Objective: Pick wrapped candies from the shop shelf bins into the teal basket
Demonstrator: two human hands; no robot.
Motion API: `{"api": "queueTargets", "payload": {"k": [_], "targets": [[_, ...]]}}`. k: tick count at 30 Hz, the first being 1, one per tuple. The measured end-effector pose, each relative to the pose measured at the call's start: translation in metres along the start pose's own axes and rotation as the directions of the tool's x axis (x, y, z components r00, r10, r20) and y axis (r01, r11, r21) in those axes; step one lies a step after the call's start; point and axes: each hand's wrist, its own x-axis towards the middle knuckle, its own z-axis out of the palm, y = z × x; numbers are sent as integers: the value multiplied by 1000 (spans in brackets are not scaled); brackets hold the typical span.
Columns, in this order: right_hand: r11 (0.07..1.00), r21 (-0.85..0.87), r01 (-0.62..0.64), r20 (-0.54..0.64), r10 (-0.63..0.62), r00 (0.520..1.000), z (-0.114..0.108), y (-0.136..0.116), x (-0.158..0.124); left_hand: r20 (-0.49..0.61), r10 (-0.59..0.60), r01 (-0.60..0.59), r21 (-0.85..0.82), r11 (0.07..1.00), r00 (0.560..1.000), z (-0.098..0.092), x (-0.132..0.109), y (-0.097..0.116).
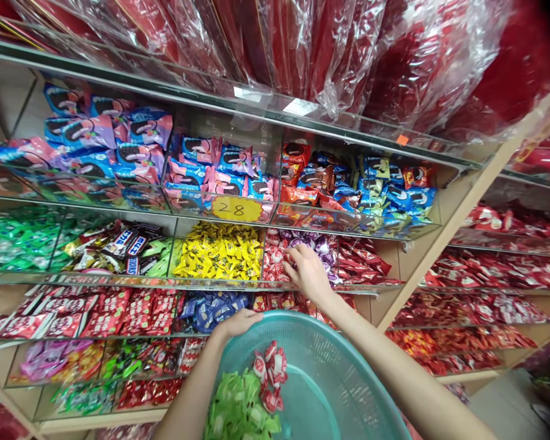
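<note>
My left hand is closed over the far rim of a round teal plastic basket, its fingers partly hidden behind the rim. Inside the basket lie a pile of green-wrapped candies and several red-and-white wrapped candies. Beyond the basket, my right hand reaches into a shelf compartment of red-and-white wrapped candies. Its fingers are bent and slightly apart at the candies, with no candy clearly visible in them. Purple-and-white wrapped candies lie just behind and to the right of that hand.
Yellow-wrapped candies fill the compartment to the left. Glass-fronted shelves hold blue-and-pink cookie packs, a yellow price tag and Snickers bars. A wooden divider slants at the right. Plastic-wrapped red goods overhang the top.
</note>
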Motion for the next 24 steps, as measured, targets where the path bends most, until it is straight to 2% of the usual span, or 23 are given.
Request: {"api": "queueTargets", "payload": {"k": [2, 5, 9, 12, 18, 24], "targets": [[985, -106, 133, 68, -126, 990, 3, 8, 15, 3, 6, -6, 10, 1000, 1000, -1, 1, -1], [925, -208, 318, 179, -283, 942, 5, 14, 29, 2, 15, -15, 25, 1000, 1000, -2, 4, -6], [856, -275, 438, 233, -383, 894, 8, 12, 39, 6, 32, -32, 25, 999, 999, -4, 8, -11], [824, -299, 482, 244, -422, 873, 11, 10, 44, 7, 47, -47, 36, 998, 999, -4, 7, -9], [808, -313, 500, 260, -434, 863, 17, 9, 46, 5, 33, -33, 10, 999, 999, -1, 2, -3], [834, -276, 479, 232, -425, 875, 11, 13, 50, -6, 17, -17, 9, 1000, 1000, -1, 4, -4]]}}
